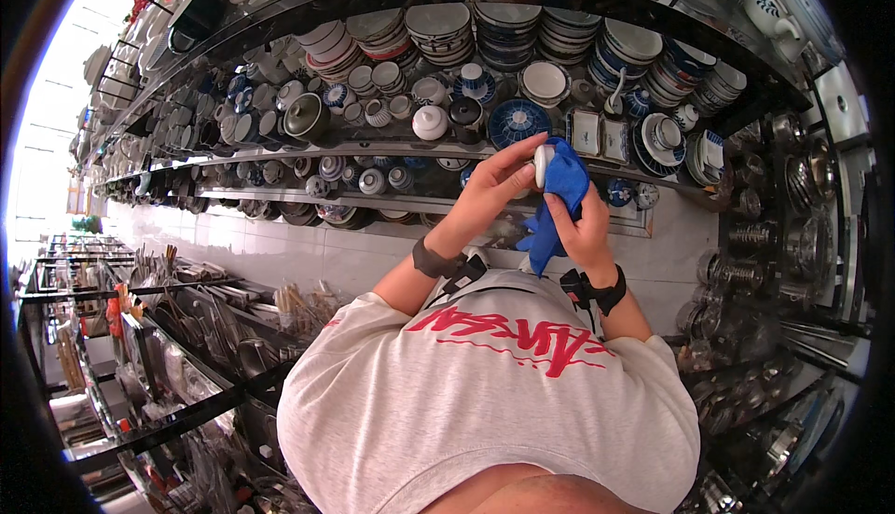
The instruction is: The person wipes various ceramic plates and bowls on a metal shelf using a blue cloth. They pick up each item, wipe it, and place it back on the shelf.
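My left hand [500, 178] grips a small white ceramic piece [542, 166], perhaps a lid or small dish, by its edge. A blue cloth [565, 182] covers the far side of that piece and hangs down below it. My right hand [584, 224] pinches the cloth between thumb and fingers, pressed near the white piece. Just beyond my hands, on the shelf, lies a blue patterned plate [519, 122]. Left of that plate stand a black lidded jar [466, 119] and a white lidded pot [429, 122].
Stacked bowls [439, 28] line the back of the shelf, with rectangular dishes [586, 131] and a cup on plates [661, 135] at the right. Lower shelves hold more crockery. Metalware [748, 234] fills racks on the right; utensils [231, 332] crowd a black rack on the left.
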`<act>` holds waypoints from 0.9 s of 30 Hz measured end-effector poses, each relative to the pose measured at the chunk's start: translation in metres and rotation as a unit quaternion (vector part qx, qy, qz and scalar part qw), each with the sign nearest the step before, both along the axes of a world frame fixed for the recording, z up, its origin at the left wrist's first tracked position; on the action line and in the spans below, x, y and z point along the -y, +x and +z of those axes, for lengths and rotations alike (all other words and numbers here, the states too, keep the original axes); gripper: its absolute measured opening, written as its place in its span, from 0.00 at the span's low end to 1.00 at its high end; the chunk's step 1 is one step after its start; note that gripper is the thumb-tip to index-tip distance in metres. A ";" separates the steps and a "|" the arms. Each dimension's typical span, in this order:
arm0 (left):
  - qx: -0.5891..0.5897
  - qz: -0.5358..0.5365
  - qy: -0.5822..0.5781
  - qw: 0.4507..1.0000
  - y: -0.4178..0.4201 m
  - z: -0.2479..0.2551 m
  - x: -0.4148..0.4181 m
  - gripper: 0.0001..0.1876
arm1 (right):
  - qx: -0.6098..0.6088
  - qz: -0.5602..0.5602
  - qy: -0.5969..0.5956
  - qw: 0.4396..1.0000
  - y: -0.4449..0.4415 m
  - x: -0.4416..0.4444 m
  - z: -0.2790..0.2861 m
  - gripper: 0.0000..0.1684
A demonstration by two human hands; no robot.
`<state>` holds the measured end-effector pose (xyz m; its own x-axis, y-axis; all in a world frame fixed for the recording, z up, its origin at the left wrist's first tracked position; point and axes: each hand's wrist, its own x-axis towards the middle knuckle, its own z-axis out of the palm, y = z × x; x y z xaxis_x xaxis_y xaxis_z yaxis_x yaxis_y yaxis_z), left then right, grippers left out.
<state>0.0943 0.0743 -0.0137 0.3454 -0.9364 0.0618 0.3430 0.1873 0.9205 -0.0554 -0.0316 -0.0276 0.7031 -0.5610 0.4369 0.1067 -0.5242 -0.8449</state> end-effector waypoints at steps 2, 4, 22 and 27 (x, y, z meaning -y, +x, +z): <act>0.008 -0.003 -0.006 1.000 -0.001 0.003 -0.001 0.30 | -0.009 0.004 0.011 1.000 -0.001 0.000 -0.001 0.19; 0.029 -0.006 -0.027 0.999 -0.003 0.005 -0.003 0.31 | -0.018 0.014 0.018 1.000 -0.002 0.001 -0.003 0.19; 0.071 -0.036 0.070 0.994 -0.001 -0.001 -0.010 0.25 | -0.060 0.068 0.025 0.996 -0.005 0.003 0.005 0.22; 0.118 -0.039 0.093 0.988 -0.001 -0.003 -0.009 0.23 | -0.053 0.064 0.004 0.996 -0.006 0.003 0.003 0.22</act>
<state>0.0932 0.0829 -0.0167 0.2691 -0.9621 -0.0440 0.1212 -0.0115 0.9926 -0.0612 -0.0351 -0.0247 0.8116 -0.4666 0.3516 0.0822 -0.5046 -0.8594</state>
